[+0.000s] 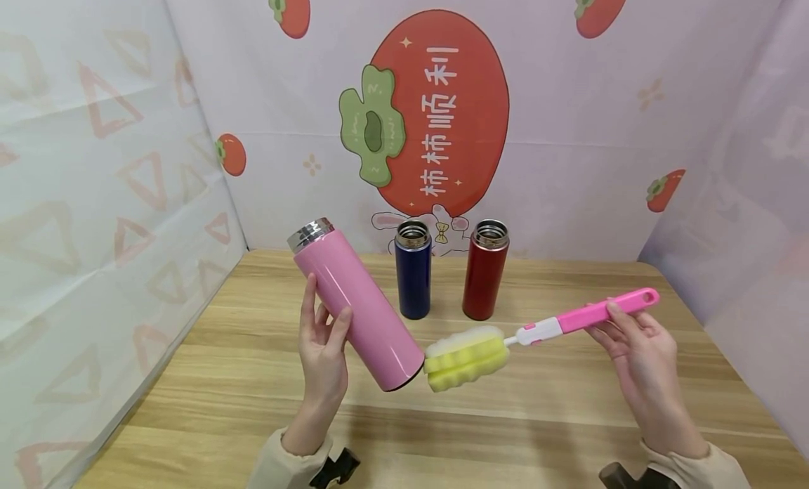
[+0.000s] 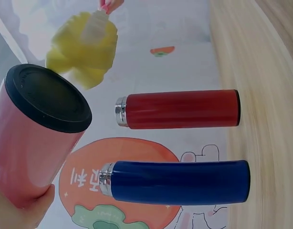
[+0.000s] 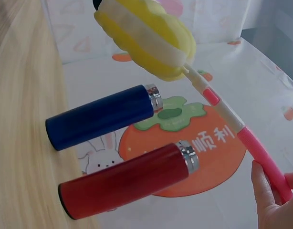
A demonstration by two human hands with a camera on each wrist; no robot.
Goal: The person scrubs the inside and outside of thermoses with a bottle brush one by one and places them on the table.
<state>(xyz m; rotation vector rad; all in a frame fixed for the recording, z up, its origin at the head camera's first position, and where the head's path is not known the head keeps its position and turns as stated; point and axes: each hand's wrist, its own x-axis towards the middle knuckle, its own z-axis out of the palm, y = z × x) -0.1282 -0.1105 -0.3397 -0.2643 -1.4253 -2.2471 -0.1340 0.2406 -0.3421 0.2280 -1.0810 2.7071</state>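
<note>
Pink bottle [image 1: 363, 313]: raised over the tabletop [image 1: 221, 376], leaning, with its steel collar [image 1: 311, 235] at the upper left and its black base [image 2: 48, 98] at the lower right
Left hand [image 1: 324, 352]: grip wrapped round the pink bottle's side, thumb on the near face
Sponge brush [image 1: 468, 359]: yellow and white head beside the black base, perhaps touching it, though overlap makes this hard to tell; pink and white handle [image 1: 588, 315] slants up to the right
Right hand [image 1: 641, 355]: grip pinching the handle near its far end
Blue bottle [image 1: 413, 278]: upright on the tabletop, behind the brush head, mouth uncovered
Red bottle [image 1: 485, 278]: upright just right of the blue bottle, apart from it, mouth also uncovered
Backdrop [image 1: 550, 187]: pale cloth with a large printed persimmon [image 1: 470, 116] behind the bottles
</note>
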